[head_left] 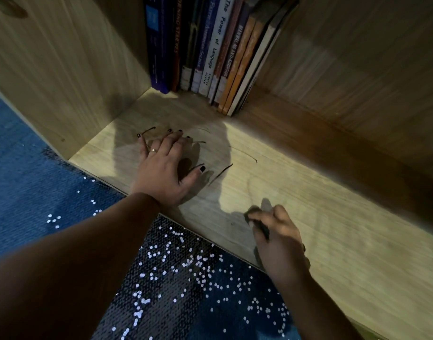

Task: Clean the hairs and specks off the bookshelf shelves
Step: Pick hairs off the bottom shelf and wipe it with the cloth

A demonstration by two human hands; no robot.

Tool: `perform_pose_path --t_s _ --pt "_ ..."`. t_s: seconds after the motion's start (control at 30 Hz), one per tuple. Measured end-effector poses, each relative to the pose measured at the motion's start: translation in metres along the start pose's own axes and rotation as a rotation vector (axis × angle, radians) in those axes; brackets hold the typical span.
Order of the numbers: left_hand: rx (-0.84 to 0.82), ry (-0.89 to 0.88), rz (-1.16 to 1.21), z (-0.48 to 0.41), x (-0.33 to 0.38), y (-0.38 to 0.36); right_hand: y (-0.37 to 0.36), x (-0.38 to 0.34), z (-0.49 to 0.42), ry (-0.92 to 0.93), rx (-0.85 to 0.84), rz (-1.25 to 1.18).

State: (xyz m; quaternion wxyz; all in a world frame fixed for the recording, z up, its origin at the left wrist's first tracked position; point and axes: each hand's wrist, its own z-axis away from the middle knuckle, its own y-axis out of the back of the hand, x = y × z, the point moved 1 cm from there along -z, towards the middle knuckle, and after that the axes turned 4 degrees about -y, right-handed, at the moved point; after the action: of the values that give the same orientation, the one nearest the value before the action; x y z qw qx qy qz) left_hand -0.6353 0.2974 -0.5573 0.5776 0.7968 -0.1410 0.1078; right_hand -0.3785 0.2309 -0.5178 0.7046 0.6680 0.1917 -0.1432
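Two hands on the shelf, dark hairs lying loose.
Left hand lies flat among them, fingers spread; right hand pinches a blurred dark clump near the front edge. Books stand behind; white specks dot the carpet.

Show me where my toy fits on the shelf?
Bare: right side of the pale wooden shelf board, past the row of coloured books and the right hand pinching a dark wad. Crowded: round the flat left hand, where dark hair strands lie.
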Motion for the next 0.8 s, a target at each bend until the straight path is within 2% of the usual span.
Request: perform_pose_path --t_s 0.13,0.27,0.43,0.57,0.8 --pt "0.006 -0.002 -0.004 0.000 -0.001 0.000 -0.002 0.006 0.006 0.026 0.024 0.023" --pt "0.015 -0.003 -0.001 0.001 0.000 0.001 -0.004 -0.002 -0.028 -0.073 -0.026 -0.110" --pt "-0.001 0.005 -0.005 0.000 0.000 0.001 -0.015 -0.008 -0.085 0.011 0.065 -0.062" --pt "-0.017 0.010 -0.017 0.000 -0.001 0.001 -0.015 -0.008 -0.114 -0.046 0.071 0.021" --pt "-0.020 0.011 -0.005 0.000 0.000 0.003 -0.012 -0.006 -0.062 -0.035 0.048 0.006"
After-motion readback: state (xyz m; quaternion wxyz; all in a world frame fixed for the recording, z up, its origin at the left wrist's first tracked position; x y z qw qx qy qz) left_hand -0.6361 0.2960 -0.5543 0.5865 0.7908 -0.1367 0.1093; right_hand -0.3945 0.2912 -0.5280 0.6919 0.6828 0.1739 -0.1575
